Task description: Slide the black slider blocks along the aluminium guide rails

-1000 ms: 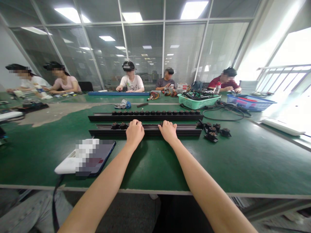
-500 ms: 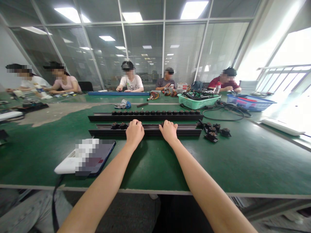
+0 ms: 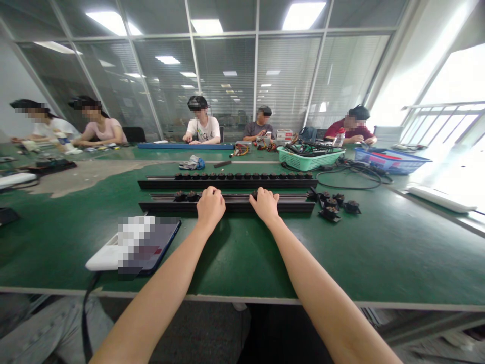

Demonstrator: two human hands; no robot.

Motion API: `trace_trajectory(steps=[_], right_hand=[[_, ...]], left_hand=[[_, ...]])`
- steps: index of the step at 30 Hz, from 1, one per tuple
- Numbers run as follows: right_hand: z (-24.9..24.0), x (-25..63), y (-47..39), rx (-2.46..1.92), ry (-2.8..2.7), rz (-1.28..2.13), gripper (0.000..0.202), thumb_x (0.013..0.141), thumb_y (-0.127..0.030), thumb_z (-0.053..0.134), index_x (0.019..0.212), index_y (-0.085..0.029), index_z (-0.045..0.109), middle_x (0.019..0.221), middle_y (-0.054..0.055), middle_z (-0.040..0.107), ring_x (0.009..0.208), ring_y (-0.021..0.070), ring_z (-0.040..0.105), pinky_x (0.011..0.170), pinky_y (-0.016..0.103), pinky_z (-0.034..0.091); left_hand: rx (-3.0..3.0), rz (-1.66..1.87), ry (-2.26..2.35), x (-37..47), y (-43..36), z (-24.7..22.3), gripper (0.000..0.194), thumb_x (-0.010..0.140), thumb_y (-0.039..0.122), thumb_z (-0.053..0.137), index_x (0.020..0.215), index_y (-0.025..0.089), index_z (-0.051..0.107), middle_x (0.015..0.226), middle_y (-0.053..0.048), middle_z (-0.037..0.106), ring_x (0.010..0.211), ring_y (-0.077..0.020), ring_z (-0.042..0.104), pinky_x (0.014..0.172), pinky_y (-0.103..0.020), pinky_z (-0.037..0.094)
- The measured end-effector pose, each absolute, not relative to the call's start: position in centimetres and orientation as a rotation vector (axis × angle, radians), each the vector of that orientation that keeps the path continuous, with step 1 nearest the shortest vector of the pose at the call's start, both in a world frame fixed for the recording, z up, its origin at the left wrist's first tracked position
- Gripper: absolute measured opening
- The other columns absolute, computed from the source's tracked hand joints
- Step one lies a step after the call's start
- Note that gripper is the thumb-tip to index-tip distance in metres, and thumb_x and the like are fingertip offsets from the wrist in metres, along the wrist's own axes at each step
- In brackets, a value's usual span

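A long black rail (image 3: pixel 242 206) lies crosswise in front of me, with small black round parts (image 3: pixel 180 196) seated in its left portion. My left hand (image 3: pixel 211 205) is closed over the rail just right of these parts; its fingertips are hidden. Farther right along the same rail, my right hand (image 3: pixel 265 205) is closed around a small black part (image 3: pixel 255 194), which shows only partly beside its thumb. Behind it lies a second black rail (image 3: pixel 227 184), lined with several similar parts. Loose black parts (image 3: pixel 329 212) are grouped at the near rail's right end.
A pixelated white device and dark tablet (image 3: pixel 166 247) lie front left. Beyond the rails are a blue-grey cloth (image 3: pixel 192 163), a green basket (image 3: pixel 308 161) of cables and a blue basket (image 3: pixel 394 161). Black cables trail between the baskets. Several people sit around the table.
My right hand has shifted slightly to the right along the near rail, its fingers a little changed. My left hand stays in place.
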State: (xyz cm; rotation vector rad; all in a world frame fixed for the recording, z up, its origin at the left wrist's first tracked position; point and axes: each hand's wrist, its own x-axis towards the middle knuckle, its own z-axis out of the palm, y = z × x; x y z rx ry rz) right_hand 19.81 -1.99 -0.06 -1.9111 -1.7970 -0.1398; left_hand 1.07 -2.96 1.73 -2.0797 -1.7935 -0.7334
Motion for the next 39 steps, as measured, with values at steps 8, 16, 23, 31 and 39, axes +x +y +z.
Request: trace_trajectory(steps=[8,16,23,31,39], right_hand=[[0.1,20.2,-1.8,-1.891,-1.783,-0.142,0.026,0.101,-0.04,0.052,0.104,-0.016,0.061,0.11,0.017,0.071,0.108,0.0305,0.06,0.096,0.044,0.032],[0.0,20.3,-1.8,-1.89,-1.77,-0.153,0.028,0.1,-0.041,0.053,0.104,-0.015,0.062,0.11,0.017,0.071,0.108,0.0306,0.061,0.096,0.043,0.031],[-0.1,20.5,-1.7,-1.886,-1.742,-0.154,0.024,0.099,-0.038,0.053,0.1,-0.016,0.061,0.108,0.017,0.072,0.106,0.0305,0.061,0.095,0.044,0.032],[-0.1,21.2,-1.7,-1.894,-1.694,-0.113,0.023,0.097,-0.037,0.054,0.1,-0.016,0.061,0.109,0.017,0.072,0.106,0.0307,0.061,0.096,0.044,0.031],[-0.1,21.6,-1.5,-1.878,-1.654,-0.017,0.026,0.096,-0.039,0.056,0.105,-0.016,0.061,0.112,0.015,0.072,0.107,0.0296,0.063,0.096,0.042,0.03]], left_hand=[[-2.093,-0.745,-1.805,1.1,-3.0,1.8,0.032,0.101,0.022,0.042,0.112,0.018,0.071,0.124,-0.013,0.062,0.117,-0.0275,0.058,0.083,-0.035,0.057],[-2.083,-0.74,-1.792,1.1,-3.0,1.8,0.032,0.101,0.022,0.041,0.111,0.018,0.071,0.124,-0.014,0.063,0.116,-0.0275,0.059,0.083,-0.036,0.057],[-2.088,-0.742,-1.8,1.0,-2.9,1.8,0.033,0.101,0.022,0.041,0.112,0.018,0.071,0.124,-0.014,0.063,0.117,-0.0277,0.058,0.085,-0.036,0.057],[-2.088,-0.743,-1.796,1.0,-2.9,1.7,0.031,0.101,0.022,0.042,0.111,0.018,0.071,0.124,-0.013,0.063,0.117,-0.0276,0.059,0.083,-0.035,0.057],[-2.098,-0.734,-1.813,1.0,-3.0,1.9,0.033,0.101,0.023,0.041,0.113,0.019,0.071,0.125,-0.014,0.062,0.118,-0.0278,0.057,0.081,-0.035,0.058]])
